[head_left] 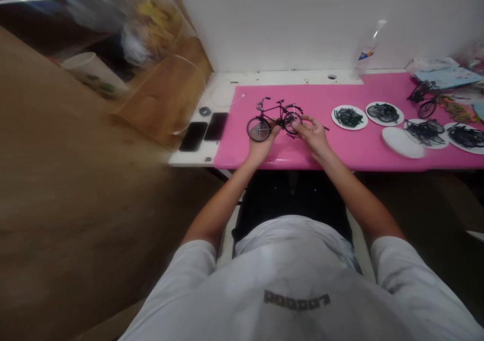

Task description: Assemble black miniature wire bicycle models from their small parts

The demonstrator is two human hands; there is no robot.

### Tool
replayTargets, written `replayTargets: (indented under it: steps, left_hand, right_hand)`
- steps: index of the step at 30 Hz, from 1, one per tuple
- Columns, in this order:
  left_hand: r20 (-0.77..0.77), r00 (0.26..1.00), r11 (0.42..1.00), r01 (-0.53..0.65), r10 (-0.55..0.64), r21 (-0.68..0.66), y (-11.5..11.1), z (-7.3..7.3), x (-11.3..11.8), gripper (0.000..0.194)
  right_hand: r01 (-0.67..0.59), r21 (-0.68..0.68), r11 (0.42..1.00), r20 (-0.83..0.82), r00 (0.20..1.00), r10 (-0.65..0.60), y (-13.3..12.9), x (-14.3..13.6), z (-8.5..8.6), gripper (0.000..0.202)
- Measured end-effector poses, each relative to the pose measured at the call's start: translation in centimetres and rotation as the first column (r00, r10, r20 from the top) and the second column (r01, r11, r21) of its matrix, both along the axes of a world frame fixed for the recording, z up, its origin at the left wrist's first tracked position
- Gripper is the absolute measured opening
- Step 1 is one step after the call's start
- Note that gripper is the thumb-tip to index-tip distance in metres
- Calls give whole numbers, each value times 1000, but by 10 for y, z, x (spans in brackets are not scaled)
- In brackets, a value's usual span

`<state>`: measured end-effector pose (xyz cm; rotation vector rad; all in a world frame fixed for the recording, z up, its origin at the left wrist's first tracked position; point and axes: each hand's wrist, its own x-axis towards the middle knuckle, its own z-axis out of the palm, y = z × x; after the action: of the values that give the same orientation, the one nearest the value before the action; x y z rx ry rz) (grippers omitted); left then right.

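A small black model bicycle [270,112] is held upright over the pink mat [313,99], its front wheel to the left. My left hand [262,146] grips it from below near the pedals, partly hidden behind the front wheel. At the rear wheel, the fingers of my right hand [313,133] pinch the bicycle. A thin dark piece [326,128] shows just beside my right hand. Small dark bits lie on the mat under the rear wheel.
Several white plates of black parts, one plate [350,117] nearest, stand to the right. Beyond them is another model bicycle [427,106]. Two phones [216,126] lie at the table's left end. A clear bottle [372,42] stands by the wall, and a wooden surface [166,89] is at left.
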<state>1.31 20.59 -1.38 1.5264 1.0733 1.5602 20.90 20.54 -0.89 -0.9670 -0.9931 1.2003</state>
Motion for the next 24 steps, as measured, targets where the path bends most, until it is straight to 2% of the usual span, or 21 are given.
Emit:
replayTargets:
  steps: [3, 14, 19, 24]
  left_hand:
    - [-4, 1000, 1000, 0, 0, -8, 0, 0, 1, 32]
    - [-12, 1000, 1000, -15, 15, -14, -3, 2, 3, 38]
    - [32, 999, 999, 30, -29, -31, -3, 2, 5, 39]
    - [78, 996, 998, 43, -39, -55, 1, -3, 7, 44]
  right_hand:
    - [-6, -11, 1000, 17, 1000, 6, 1, -1, -2, 80]
    - [108, 117, 987, 109, 987, -121, -4, -3, 3, 81]
    - [141, 168, 976, 195, 966, -173, -3, -3, 1, 75]
    - [149, 274, 950, 288, 930, -228, -3, -1, 0, 61]
